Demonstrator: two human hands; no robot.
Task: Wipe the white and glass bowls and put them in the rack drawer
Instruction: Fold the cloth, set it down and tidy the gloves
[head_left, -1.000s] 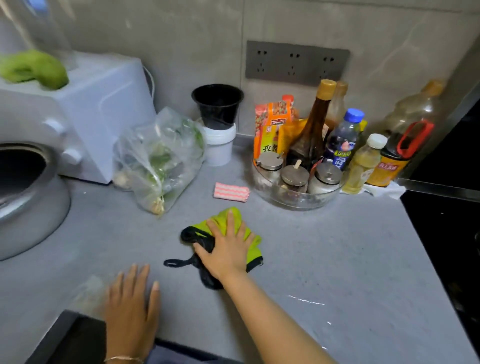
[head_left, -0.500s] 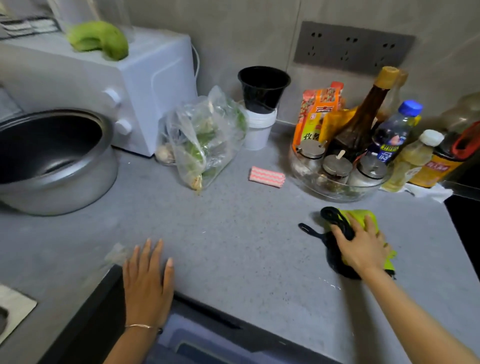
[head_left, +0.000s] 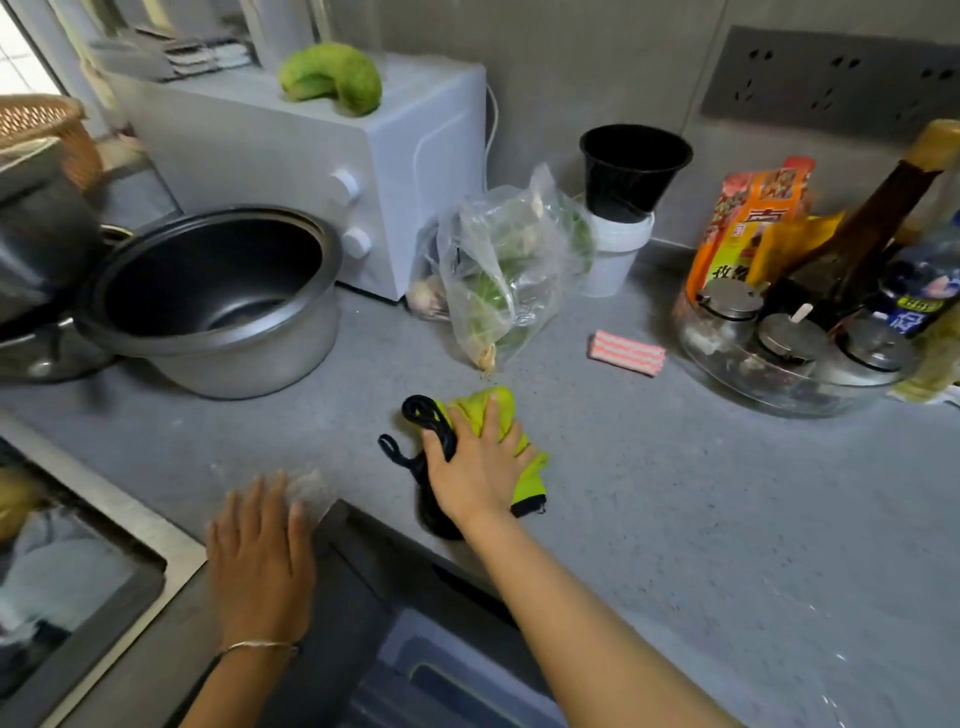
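Yellow-green cloth swept back to mid-worktop.
The right grip presses it with flat fingers, clasping nothing, having come left from the glass tray; the left grip lies flat and empty at the edge. The speckled grey worktop is being wiped; no bowls are in view, and what looks like the drawer is open below. Tiled wall behind.

Pot left on counter | oven behind pot | bag right of oven | cloth before bag, under right hand | dish of jars far right

Metal pot touches white oven (bagged greens nearby).
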